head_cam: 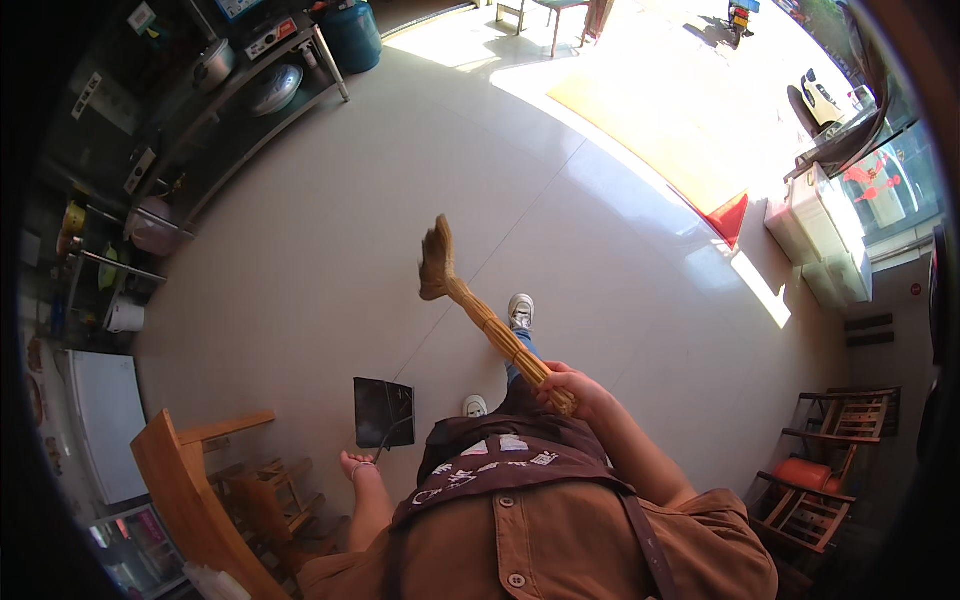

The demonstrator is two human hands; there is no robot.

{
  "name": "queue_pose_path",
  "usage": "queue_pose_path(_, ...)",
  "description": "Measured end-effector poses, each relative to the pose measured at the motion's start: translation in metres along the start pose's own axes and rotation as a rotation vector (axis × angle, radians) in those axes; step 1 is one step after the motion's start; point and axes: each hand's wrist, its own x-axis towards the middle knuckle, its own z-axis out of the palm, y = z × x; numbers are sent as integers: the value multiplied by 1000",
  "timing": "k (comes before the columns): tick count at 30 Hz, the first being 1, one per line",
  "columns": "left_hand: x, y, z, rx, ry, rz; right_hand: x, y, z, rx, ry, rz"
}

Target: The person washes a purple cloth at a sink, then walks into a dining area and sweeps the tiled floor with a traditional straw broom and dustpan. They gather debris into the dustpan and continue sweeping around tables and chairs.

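My right hand (576, 390) grips the butt of a straw broom (491, 326), whose bound stalks slant away from me to the upper left. The broom's bristle head (435, 259) points off to the side, beyond my shoes; whether it touches the floor I cannot tell. On my left side, a black dustpan (384, 409) hangs or rests just above the floor tiles. Its thin handle runs back to my left hand (355, 463), which is closed around the end. No debris can be made out in the pan.
A wooden table (176, 487) with stools stands close by my left arm. Folding wooden chairs (821, 480) lean at the right. Along the left runs a metal rack (330, 64) beside a gas cylinder (351, 34). White boxes (817, 217) are stacked near the sunlit doorway and its mat (637, 150).
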Motion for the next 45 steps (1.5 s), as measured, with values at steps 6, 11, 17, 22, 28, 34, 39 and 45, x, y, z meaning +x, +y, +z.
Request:
queue_pose_path(6,-69,32,103,53,74,67,196,-132,52,-134,-233,129)
queue_pose_path(11,-136,33,175,119,246,22,311,-298,58,-203,-219,171)
queue_pose_path(17,-214,47,279,16,236,11,351,-488,-11,149,61,-64)
queue_pose_path(22,-213,49,364,108,284,-13,311,-580,-123,498,225,-108)
queue_pose_path(28,-208,43,544,352,164,16,229,-580,-233,790,323,-251)
queue_pose_path(34,-230,31,736,513,2,-14,151,-525,-278,1202,402,-291)
queue_pose_path(39,-273,10,863,574,-155,60,140,-526,-270,1330,563,-458)
queue_pose_path(45,-336,-24,973,487,-413,230,147,-544,-184,1625,167,-1011)
